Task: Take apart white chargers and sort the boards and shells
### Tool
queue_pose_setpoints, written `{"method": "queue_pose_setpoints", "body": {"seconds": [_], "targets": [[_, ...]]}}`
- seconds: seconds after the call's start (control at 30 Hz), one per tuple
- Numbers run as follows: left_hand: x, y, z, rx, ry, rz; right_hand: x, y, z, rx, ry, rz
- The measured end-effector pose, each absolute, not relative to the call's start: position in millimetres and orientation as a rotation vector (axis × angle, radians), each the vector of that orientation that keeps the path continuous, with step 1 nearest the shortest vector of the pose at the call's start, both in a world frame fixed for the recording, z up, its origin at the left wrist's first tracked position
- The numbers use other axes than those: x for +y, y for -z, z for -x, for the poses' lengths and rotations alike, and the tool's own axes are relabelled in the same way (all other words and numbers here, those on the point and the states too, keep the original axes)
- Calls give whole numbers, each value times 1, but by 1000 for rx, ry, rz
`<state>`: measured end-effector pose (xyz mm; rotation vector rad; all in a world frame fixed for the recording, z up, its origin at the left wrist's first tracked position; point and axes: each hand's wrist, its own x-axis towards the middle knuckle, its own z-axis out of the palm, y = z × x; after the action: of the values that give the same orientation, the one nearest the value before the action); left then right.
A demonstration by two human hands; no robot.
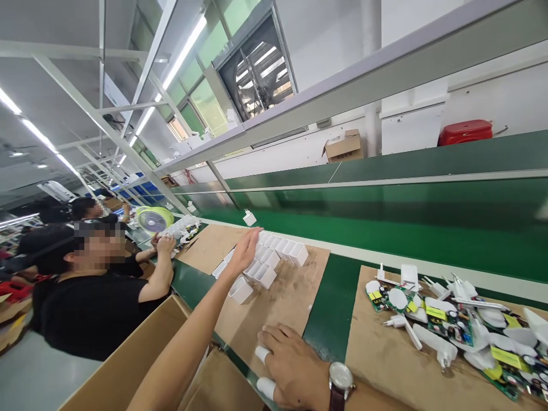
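My left hand [244,252] reaches over the rows of white plastic housings [266,275], its fingers stretched out beside them. Whether it touches any of them I cannot tell. These open-topped housings stand close together on a brown cardboard sheet [314,268]. One housing [241,291] sits slightly apart at the near side. Nearer to me, my right hand [293,365] rests palm down on the cardboard's near edge, fingers spread, nothing visible in it. White covers sit on two of its digits, and a watch [341,377] is on the wrist.
To the right, circuit boards with white plug parts [449,322] lie heaped on another cardboard sheet. A white plug [249,217] is near the green back panel. An open carton [141,354] stands at the bench's near edge. A co-worker [98,302] sits at left, near a green fan [154,219].
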<state>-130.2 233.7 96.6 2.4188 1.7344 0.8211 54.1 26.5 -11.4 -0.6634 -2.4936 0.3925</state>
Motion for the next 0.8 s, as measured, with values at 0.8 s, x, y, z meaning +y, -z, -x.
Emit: {"method": "queue_pose_setpoints", "body": {"seconds": [0.8], "targets": [[70,-54,282,2152,-1063,-1939,11,27,-63,-2521,-429,705]]}}
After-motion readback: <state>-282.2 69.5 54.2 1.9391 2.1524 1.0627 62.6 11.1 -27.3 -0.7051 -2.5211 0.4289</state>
